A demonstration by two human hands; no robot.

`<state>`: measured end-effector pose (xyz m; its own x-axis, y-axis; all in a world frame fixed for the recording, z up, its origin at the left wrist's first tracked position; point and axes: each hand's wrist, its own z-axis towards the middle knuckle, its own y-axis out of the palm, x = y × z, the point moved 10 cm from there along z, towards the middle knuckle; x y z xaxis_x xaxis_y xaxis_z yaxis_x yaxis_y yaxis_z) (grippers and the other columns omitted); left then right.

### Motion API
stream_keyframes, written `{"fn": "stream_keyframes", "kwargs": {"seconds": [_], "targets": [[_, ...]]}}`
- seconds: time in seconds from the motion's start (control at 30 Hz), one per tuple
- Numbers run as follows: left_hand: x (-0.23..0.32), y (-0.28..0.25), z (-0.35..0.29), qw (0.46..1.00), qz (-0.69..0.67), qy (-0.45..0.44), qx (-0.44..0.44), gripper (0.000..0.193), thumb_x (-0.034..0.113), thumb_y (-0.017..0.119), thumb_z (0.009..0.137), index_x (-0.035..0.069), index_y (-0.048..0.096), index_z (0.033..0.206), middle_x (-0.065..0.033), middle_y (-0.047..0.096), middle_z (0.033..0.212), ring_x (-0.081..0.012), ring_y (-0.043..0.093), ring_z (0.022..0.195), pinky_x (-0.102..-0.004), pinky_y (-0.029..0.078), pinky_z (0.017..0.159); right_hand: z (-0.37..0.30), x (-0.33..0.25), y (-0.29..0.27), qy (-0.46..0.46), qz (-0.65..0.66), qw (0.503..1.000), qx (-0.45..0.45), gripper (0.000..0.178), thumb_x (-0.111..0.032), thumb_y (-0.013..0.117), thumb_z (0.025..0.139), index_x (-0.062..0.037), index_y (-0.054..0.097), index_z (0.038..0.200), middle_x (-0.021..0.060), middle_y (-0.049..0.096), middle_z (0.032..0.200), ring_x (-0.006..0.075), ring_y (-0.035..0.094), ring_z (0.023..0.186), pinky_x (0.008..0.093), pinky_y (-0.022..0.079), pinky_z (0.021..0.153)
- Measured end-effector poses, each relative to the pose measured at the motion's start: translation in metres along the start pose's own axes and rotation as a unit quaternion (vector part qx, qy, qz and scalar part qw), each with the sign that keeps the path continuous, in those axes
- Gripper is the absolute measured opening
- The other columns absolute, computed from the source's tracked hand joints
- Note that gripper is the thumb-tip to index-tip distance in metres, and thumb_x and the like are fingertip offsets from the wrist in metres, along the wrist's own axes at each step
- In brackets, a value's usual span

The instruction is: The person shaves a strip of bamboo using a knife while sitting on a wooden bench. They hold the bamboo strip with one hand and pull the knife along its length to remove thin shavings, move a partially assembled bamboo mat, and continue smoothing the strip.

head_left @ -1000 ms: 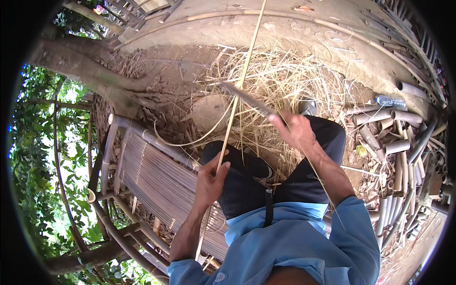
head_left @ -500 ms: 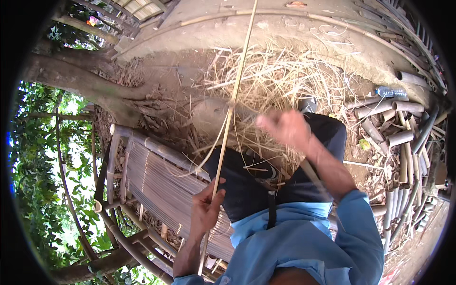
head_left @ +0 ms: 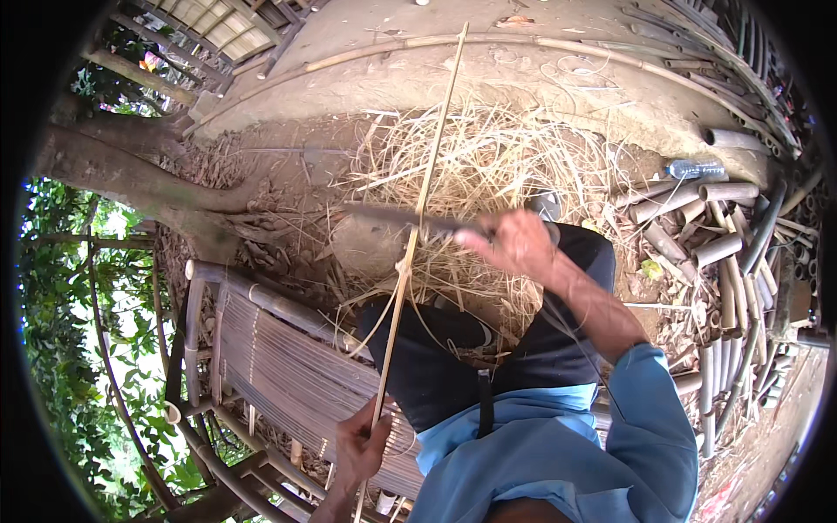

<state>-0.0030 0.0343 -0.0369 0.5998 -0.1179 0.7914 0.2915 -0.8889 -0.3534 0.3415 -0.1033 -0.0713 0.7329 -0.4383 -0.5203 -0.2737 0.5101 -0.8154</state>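
Observation:
My left hand (head_left: pixel 362 438) is closed round the lower part of a long, pale bamboo strip (head_left: pixel 398 305), which slants up and away in front of me. In my right hand (head_left: pixel 520 244) is a long-bladed knife (head_left: pixel 392 214), its handle mostly hidden by the fingers. The dark blade points left and crosses the strip, apparently touching it; blur hides the exact contact. Just below the blade, a rough joint shows on the strip. A thin curled shaving (head_left: pixel 370 329) hangs near it, above my left knee.
A heap of pale shavings (head_left: pixel 488 157) lies on the dirt beyond my feet. To the left stands a slatted bamboo bench (head_left: pixel 288 349), with a tree trunk (head_left: pixel 131 174) behind it. Cut bamboo pieces (head_left: pixel 717 250) and a plastic bottle (head_left: pixel 695 169) lie at the right.
My left hand has shifted down and slightly left, drawing the strip toward me, so its far end now shows. The knife, blurred before, now lies across the strip.

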Motion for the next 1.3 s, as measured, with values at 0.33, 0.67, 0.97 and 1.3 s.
{"fn": "stream_keyframes", "kwargs": {"seconds": [0.33, 0.67, 0.97, 1.3], "targets": [[-0.051, -0.019, -0.063, 0.998, -0.011, -0.063, -0.015, 0.024, 0.002, 0.062, 0.094, -0.006, 0.069, 0.116, 0.0054, 0.049, 0.056, -0.002, 0.038, 0.046, -0.023, 0.026, 0.043, 0.061, 0.262, -0.057, 0.066, -0.031, 0.988, 0.136, 0.066, -0.058, 0.036, 0.107, -0.0067, 0.077, 0.106, 0.0015, 0.041, 0.052, 0.0085, 0.039, 0.04, 0.0296, 0.026, 0.028], [-0.033, -0.027, 0.003, 0.998, -0.03, -0.03, 0.043, 0.027, 0.026, 0.062, 0.104, 0.0, 0.069, 0.105, 0.0099, 0.042, 0.065, -0.0011, 0.037, 0.057, -0.0229, 0.027, 0.049, 0.043, 0.159, -0.059, 0.195, 0.055, 0.971, 0.127, 0.078, -0.068, 0.047, 0.1, 0.0027, 0.071, 0.079, 0.0211, 0.058, 0.055, 0.0308, 0.057, 0.049, 0.048, 0.048, 0.055], [0.052, 0.04, 0.094, 0.993, -0.11, 0.042, 0.008, 0.038, 0.012, 0.063, 0.102, 0.004, 0.06, 0.139, 0.0093, 0.042, 0.058, -0.0016, 0.034, 0.045, -0.0232, 0.023, 0.042, -0.048, -0.054, 0.021, -0.015, 0.094, 0.995, -0.014, 0.06, -0.068, 0.065, 0.089, -0.0089, 0.074, 0.083, 0.0147, 0.068, 0.064, 0.0328, 0.069, 0.056, 0.0459, 0.056, 0.056], [0.041, 0.048, 0.068, 0.983, -0.179, 0.009, -0.028, 0.034, 0.006, 0.06, 0.102, 0.002, 0.06, 0.137, 0.0086, 0.039, 0.055, -0.001, 0.032, 0.042, -0.0233, 0.021, 0.041, -0.044, -0.051, 0.007, -0.039, 0.053, 0.997, -0.048, 0.07, -0.073, 0.056, 0.092, -0.0081, 0.079, 0.082, 0.0168, 0.06, 0.051, 0.0316, 0.065, 0.049, 0.0438, 0.053, 0.05]]}}
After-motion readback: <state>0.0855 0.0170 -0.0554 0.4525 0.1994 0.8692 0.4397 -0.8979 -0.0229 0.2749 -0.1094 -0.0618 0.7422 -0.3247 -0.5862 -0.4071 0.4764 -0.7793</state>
